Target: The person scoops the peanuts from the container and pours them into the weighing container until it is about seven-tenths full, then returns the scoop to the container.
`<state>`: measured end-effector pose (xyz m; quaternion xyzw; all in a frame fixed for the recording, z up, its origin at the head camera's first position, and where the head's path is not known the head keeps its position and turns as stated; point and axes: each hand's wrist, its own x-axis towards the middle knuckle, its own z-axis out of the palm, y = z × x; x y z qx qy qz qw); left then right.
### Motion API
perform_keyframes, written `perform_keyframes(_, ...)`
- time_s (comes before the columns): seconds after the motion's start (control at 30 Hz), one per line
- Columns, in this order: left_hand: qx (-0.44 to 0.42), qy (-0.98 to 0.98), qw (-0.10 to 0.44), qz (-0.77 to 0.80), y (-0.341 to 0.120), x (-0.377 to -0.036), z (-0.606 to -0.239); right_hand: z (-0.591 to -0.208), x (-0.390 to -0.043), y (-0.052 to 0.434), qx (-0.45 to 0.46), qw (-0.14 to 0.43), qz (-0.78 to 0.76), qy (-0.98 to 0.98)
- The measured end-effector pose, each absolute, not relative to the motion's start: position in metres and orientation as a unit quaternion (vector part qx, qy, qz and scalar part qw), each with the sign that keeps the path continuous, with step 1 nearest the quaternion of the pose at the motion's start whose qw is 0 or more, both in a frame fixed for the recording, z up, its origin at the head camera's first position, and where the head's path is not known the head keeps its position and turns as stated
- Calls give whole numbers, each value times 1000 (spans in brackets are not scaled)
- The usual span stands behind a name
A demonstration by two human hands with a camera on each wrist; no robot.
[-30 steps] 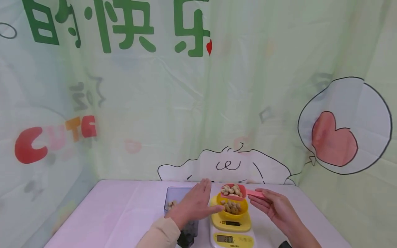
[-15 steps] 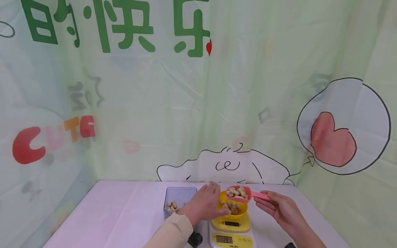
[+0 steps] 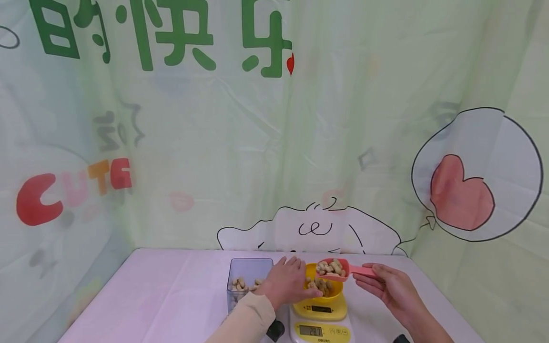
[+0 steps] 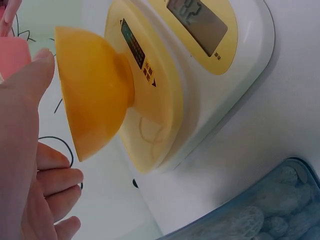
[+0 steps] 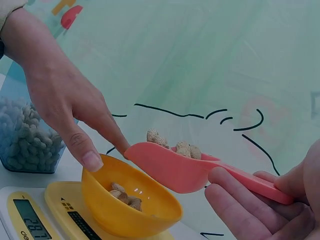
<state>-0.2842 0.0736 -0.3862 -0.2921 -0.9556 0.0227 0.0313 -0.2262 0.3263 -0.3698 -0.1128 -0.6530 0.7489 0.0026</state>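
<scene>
My right hand [image 3: 396,290] pinches the handle of a pink scoop [image 5: 172,172] between thumb and fingers. Unshelled peanuts [image 3: 332,267] fill the scoop, which hangs level just above the right side of a yellow bowl [image 5: 135,222]. More peanuts [image 5: 125,196] lie inside that bowl. It sits on a yellow-and-white kitchen scale [image 3: 320,314], whose display shows digits like 287. At the bowl's left rim is my left hand [image 3: 289,281], fingers loosely extended and holding nothing. Its thumb lies close to the rim; whether it touches I cannot tell.
Left of the scale stands a clear bluish plastic container [image 3: 250,267] with many peanuts, partly hidden by my left arm. A pale pink cloth covers the table [image 3: 171,286]. A printed curtain [image 3: 321,143] hangs behind the table and along both sides.
The left hand has shifted right and slightly down to the bowl's rim, uncovering more of the container. The right hand has drawn the loaded scoop a little to the right.
</scene>
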Motion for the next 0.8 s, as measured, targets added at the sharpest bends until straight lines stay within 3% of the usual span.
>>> perform_keyframes(0.8,-285,-956,26,66,75,-283,-385,-371,-230,309,-105,72,598,-791)
